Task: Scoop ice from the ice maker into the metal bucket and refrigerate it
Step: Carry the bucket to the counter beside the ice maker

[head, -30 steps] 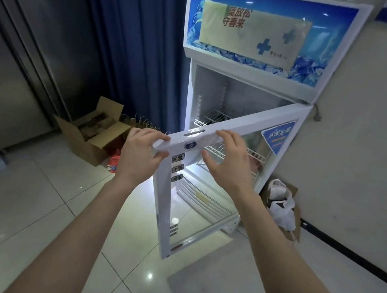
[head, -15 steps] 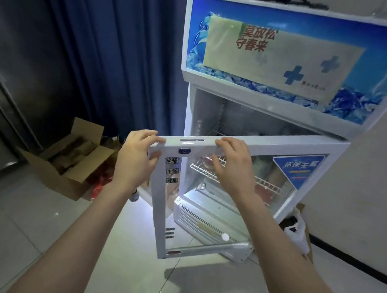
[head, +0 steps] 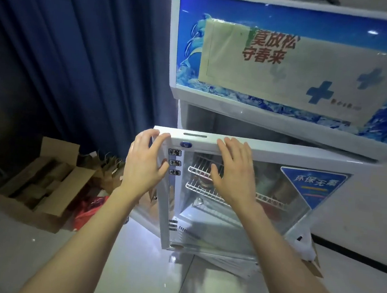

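Metal bucket first: behind the glass there are blurred shapes on the wire shelves [head: 267, 199], and I can't say which of them, if any, is the metal bucket, so its place is a guess, presumably inside. Both hands are on the fridge door [head: 286, 155], which stands ajar, its free left edge well out from the cabinet [head: 284, 124]. Left hand [head: 144, 165] sits on that top-left corner, fingers [head: 155, 139] straight and close together along the edge, thumb on the front frame. Right hand [head: 234, 174] lies flat on the glass, fingers side by side, tips up on the top rail. This looks like the closing push, the last step. To do it well: press on the frame rather than the pane, so shift the right palm's load upward to the rail; swing evenly toward the hinge side; slide the left fingers off the edge before it meets the cabinet, or they get nipped; finish with a firm press so the seal seats.
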`<state>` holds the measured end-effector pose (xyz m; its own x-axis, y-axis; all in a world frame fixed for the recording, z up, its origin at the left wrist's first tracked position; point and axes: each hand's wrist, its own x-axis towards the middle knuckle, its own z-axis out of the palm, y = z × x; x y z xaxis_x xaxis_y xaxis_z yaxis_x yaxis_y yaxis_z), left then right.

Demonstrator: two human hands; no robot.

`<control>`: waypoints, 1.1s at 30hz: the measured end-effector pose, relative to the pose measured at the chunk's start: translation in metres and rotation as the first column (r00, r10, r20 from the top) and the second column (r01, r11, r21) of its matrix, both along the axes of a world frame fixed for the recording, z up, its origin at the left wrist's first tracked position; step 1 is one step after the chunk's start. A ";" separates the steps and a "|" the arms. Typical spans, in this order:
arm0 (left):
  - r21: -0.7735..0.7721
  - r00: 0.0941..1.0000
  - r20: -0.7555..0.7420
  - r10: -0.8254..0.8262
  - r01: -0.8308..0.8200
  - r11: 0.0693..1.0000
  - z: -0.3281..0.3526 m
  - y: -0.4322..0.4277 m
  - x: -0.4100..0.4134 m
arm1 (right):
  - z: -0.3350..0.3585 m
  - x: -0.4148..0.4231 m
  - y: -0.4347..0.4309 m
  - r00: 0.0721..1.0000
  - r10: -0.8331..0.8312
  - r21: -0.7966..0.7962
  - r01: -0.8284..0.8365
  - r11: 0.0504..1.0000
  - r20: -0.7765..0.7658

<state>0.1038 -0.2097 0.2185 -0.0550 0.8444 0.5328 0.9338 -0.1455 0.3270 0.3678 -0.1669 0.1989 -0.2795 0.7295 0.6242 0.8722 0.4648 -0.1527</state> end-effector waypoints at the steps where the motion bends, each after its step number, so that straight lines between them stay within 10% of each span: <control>1: 0.000 1.000 -0.001 -0.003 0.003 1.000 0.000 0.010 -0.001 | -0.002 -0.001 0.006 1.000 -0.002 0.004 0.002 1.000 0.021; 33: -0.197 0.871 0.243 -0.427 0.475 0.858 -0.054 0.154 -0.020 | -0.003 -0.047 0.003 0.916 -0.377 -0.199 0.348 0.916 -0.135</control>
<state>0.0842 -0.0555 0.1648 0.2870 0.9008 0.3260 0.7037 -0.4291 0.5663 0.3207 -0.1640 0.1958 0.1214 0.8581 0.4989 0.9305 0.0767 -0.3583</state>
